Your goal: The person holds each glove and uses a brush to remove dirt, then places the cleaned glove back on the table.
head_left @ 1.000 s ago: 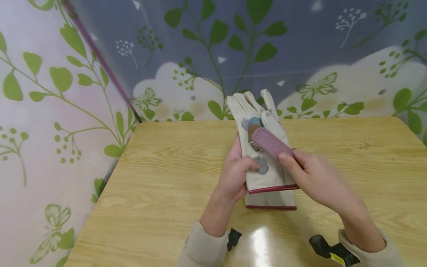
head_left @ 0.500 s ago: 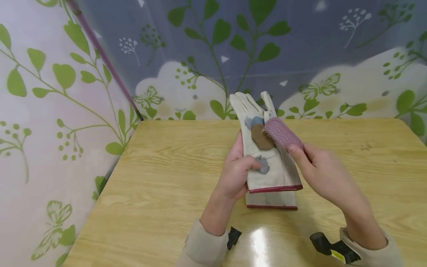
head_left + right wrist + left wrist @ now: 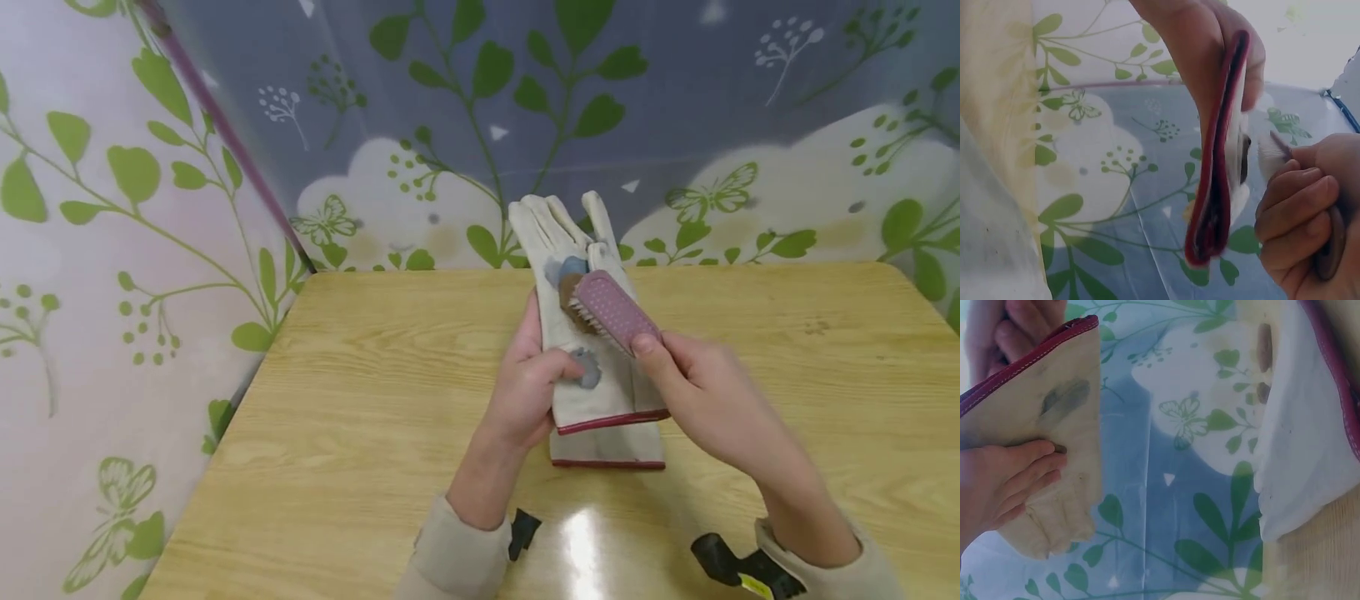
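A cream work glove (image 3: 607, 392) with dark red cuff trim is held up by my left hand (image 3: 525, 383), thumb on its front by a grey-blue spot, fingers spread behind it. Its front also bears blue and brown patches (image 3: 572, 296). My right hand (image 3: 705, 392) grips a pink, white-dotted brush (image 3: 615, 312), its pale bristles at the brown patch; contact is unclear. In the left wrist view, fingers lie flat across the glove's other side, near a dark smudge (image 3: 1066, 400). A second, similar glove (image 3: 611, 446) lies on the table below the first.
The wood-grain table (image 3: 360, 417) reaches back to a leaf-patterned wall covering (image 3: 450, 167), with another patterned panel (image 3: 90, 275) on the left. Black devices sit at both sleeves. Two small brown shapes (image 3: 1264, 347) beside the lower glove are unclear.
The brush shifted right, uncovering the brown patch, then came back left over its right part. My left hand keeps its hold on the glove, which has shifted slightly.
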A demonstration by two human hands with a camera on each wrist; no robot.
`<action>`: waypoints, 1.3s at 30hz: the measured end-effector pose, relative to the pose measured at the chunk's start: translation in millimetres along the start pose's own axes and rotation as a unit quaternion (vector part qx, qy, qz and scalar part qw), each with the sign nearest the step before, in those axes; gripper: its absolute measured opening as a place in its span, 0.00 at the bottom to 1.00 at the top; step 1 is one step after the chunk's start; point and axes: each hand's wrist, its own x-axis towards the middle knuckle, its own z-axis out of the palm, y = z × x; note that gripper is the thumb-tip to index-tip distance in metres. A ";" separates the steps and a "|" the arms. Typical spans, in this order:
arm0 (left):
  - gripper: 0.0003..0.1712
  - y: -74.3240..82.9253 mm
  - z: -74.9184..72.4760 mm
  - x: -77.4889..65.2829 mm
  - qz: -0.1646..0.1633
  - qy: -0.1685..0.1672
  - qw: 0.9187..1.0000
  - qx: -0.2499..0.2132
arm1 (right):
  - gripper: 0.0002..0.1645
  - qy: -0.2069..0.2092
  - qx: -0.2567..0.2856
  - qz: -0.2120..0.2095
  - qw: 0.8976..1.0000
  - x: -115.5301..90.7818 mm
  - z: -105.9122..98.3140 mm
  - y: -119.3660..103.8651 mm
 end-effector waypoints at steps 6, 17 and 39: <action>0.54 0.3 -0.9 0.5 0.000 0.010 1.000 -0.003 | 0.23 0.020 -0.022 -0.002 1.000 4.2 6.6 0.0; 0.56 -4.2 -1.9 2.7 -0.018 0.024 0.999 -0.014 | 0.24 0.029 -0.032 0.007 0.999 7.0 12.4 3.2; 0.48 -5.9 -0.4 -0.5 -0.044 0.043 0.998 -0.012 | 0.23 0.033 -0.013 0.006 0.999 5.6 6.7 4.8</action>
